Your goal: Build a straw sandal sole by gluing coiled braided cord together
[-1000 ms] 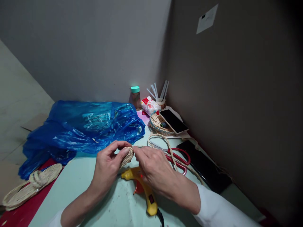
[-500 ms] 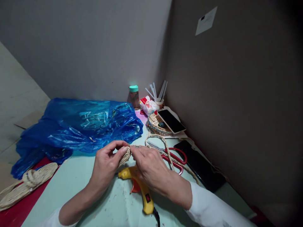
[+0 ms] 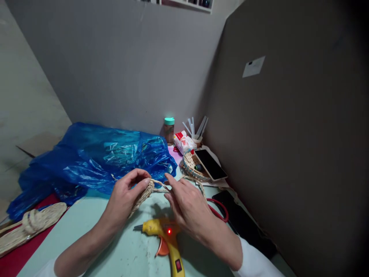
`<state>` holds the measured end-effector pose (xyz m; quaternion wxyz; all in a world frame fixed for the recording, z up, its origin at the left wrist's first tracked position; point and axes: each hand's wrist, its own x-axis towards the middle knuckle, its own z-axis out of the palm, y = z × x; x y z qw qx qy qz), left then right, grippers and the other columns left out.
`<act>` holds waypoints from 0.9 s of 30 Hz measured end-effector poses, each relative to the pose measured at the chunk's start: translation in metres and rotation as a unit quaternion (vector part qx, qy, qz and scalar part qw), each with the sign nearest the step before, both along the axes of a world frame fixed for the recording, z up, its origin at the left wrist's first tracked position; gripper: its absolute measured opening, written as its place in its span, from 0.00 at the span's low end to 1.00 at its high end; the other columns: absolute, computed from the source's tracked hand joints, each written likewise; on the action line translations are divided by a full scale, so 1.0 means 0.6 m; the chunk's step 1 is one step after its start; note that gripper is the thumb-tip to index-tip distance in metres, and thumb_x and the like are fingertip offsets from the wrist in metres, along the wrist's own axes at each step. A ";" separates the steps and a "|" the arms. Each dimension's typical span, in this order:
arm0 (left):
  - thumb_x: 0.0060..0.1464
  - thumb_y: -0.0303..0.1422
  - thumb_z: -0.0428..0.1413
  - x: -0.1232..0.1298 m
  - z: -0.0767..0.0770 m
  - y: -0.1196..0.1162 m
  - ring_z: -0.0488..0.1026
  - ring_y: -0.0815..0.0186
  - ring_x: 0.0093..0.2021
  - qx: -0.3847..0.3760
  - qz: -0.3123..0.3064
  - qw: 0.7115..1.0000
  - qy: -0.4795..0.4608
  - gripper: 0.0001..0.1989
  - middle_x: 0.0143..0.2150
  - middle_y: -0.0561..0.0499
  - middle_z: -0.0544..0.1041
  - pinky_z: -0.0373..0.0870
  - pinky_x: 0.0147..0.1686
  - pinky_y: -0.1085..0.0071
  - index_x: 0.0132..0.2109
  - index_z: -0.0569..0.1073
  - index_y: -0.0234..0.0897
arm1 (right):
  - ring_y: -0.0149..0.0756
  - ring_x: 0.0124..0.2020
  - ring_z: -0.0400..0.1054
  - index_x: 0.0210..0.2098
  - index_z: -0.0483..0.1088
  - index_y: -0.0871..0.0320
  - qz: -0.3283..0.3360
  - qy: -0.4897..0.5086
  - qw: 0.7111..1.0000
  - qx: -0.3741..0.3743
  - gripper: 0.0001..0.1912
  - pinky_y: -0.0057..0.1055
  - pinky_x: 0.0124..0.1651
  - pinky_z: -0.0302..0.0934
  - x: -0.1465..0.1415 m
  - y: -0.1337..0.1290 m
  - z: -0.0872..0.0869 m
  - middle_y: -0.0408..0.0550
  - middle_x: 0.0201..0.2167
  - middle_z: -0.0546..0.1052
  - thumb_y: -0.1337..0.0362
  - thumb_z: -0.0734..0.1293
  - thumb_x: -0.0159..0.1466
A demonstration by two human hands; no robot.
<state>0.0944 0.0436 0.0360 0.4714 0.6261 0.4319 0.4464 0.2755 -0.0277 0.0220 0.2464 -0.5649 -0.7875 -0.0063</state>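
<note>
My left hand (image 3: 122, 198) is closed on a coiled piece of braided straw cord (image 3: 142, 198), thumb on top near its upper edge. A loose strand of braided cord (image 3: 158, 182) runs from the coil across to my right hand (image 3: 190, 204), whose thumb and fingers pinch it. Below the hands, a yellow glue gun (image 3: 152, 227) lies on its side with its nozzle to the left and a red light lit. Beyond my right wrist, the red handle of the scissors (image 3: 221, 209) shows; their blades are hidden behind the hand.
A blue plastic bag (image 3: 95, 154) fills the back left. At left lies a bundle of straw cord (image 3: 43, 221). Behind my right hand are a woven basket (image 3: 188, 163) with a tablet (image 3: 211, 164) leaning on it, a green-lidded jar (image 3: 169, 132), clear sticks (image 3: 203, 125) and a black phone-like slab (image 3: 245, 227).
My hands have drawn apart, and a length of cord now spans between them. The view has tilted up. The glue gun now shows more fully, with its red light visible.
</note>
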 end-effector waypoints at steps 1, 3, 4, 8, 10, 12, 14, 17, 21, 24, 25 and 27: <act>0.49 0.39 0.65 -0.003 0.001 0.008 0.73 0.64 0.33 -0.026 0.009 0.999 -0.030 0.11 0.33 0.51 0.78 0.69 0.33 0.73 0.35 0.77 0.37 | 0.44 0.46 0.66 0.65 0.59 0.66 -0.004 -0.005 1.000 0.001 0.23 0.43 0.50 0.65 0.010 0.009 0.013 0.57 0.46 0.75 0.66 0.58 0.72; 0.44 0.38 0.68 -0.008 0.002 0.025 0.73 0.66 0.32 -0.084 0.038 0.991 -0.097 0.15 0.32 0.52 0.78 0.70 0.31 0.74 0.37 0.77 0.36 | 0.42 0.48 0.67 0.59 0.66 0.63 -0.025 -0.012 1.000 -0.001 0.17 0.43 0.53 0.64 0.040 0.036 0.044 0.54 0.47 0.75 0.68 0.59 0.72; 0.41 0.37 0.69 -0.010 0.002 0.034 0.73 0.66 0.31 -0.109 0.055 0.985 -0.124 0.17 0.32 0.52 0.77 0.70 0.30 0.75 0.37 0.76 0.35 | 0.41 0.48 0.68 0.57 0.68 0.62 -0.045 -0.011 0.999 -0.005 0.15 0.42 0.52 0.66 0.058 0.054 0.058 0.53 0.46 0.75 0.68 0.60 0.72; 0.36 0.33 0.70 -0.017 -0.009 0.065 0.73 0.68 0.27 -0.159 0.103 0.967 -0.168 0.20 0.29 0.53 0.77 0.71 0.27 0.75 0.37 0.74 0.35 | 0.40 0.47 0.71 0.53 0.69 0.61 -0.141 -0.010 0.989 -0.049 0.17 0.42 0.49 0.70 0.150 0.150 0.095 0.52 0.50 0.73 0.57 0.66 0.70; 0.35 0.34 0.70 -0.019 -0.021 0.076 0.73 0.67 0.26 -0.164 0.109 0.966 -0.165 0.20 0.27 0.53 0.77 0.70 0.25 0.75 0.38 0.74 0.36 | 0.41 0.49 0.70 0.55 0.68 0.60 -0.186 -0.007 0.980 -0.067 0.18 0.42 0.50 0.69 0.196 0.203 0.096 0.53 0.52 0.72 0.57 0.66 0.70; 0.35 0.36 0.70 -0.023 -0.038 0.087 0.73 0.67 0.26 -0.167 0.113 0.967 -0.155 0.21 0.27 0.53 0.78 0.69 0.24 0.75 0.38 0.75 0.36 | 0.42 0.50 0.70 0.55 0.68 0.61 -0.224 -0.004 0.971 -0.082 0.18 0.42 0.51 0.69 0.233 0.252 0.090 0.54 0.53 0.71 0.58 0.67 0.70; 0.33 0.39 0.71 -0.026 -0.058 0.099 0.73 0.66 0.26 -0.170 0.117 0.968 -0.141 0.22 0.28 0.52 0.78 0.69 0.24 0.74 0.37 0.76 0.35 | 0.42 0.50 0.70 0.55 0.68 0.61 -0.259 0.000 0.961 -0.096 0.19 0.42 0.51 0.69 0.260 0.296 0.080 0.54 0.53 0.71 0.57 0.67 0.70; 0.29 0.41 0.71 -0.031 -0.086 0.118 0.74 0.65 0.29 -0.161 0.136 0.970 -0.123 0.23 0.29 0.50 0.79 0.70 0.27 0.75 0.34 0.77 0.34 | 0.42 0.50 0.70 0.56 0.68 0.60 -0.300 0.007 0.947 -0.112 0.18 0.43 0.51 0.69 0.282 0.352 0.064 0.54 0.53 0.71 0.57 0.66 0.70; 0.32 0.43 0.70 -0.036 -0.109 0.134 0.75 0.62 0.33 -0.144 0.149 0.974 -0.093 0.23 0.33 0.48 0.81 0.70 0.29 0.74 0.36 0.80 0.35 | 0.42 0.50 0.70 0.56 0.68 0.60 -0.326 0.022 0.937 -0.127 0.18 0.42 0.51 0.69 0.290 0.410 0.042 0.53 0.53 0.71 0.57 0.67 0.70; 0.34 0.43 0.70 -0.039 -0.114 0.139 0.75 0.62 0.37 -0.117 0.170 0.976 -0.075 0.21 0.37 0.49 0.82 0.70 0.33 0.75 0.37 0.80 0.37 | 0.42 0.51 0.70 0.56 0.68 0.60 -0.336 0.035 0.932 -0.129 0.18 0.42 0.51 0.69 0.292 0.437 0.025 0.53 0.53 0.71 0.57 0.67 0.70; 0.34 0.43 0.69 -0.040 -0.114 0.139 0.75 0.62 0.38 -0.105 0.179 0.976 -0.068 0.21 0.37 0.50 0.82 0.70 0.34 0.75 0.37 0.80 0.38 | 0.42 0.51 0.70 0.56 0.68 0.59 -0.338 0.040 0.932 -0.127 0.18 0.42 0.51 0.69 0.294 0.442 0.019 0.53 0.53 0.71 0.58 0.67 0.70; 0.34 0.44 0.69 -0.042 -0.114 0.141 0.74 0.61 0.37 -0.084 0.195 0.976 -0.055 0.20 0.36 0.50 0.82 0.70 0.34 0.73 0.35 0.80 0.38 | 0.42 0.51 0.70 0.56 0.68 0.59 -0.339 0.053 0.931 -0.121 0.18 0.42 0.51 0.69 0.296 0.449 0.008 0.53 0.53 0.71 0.58 0.67 0.70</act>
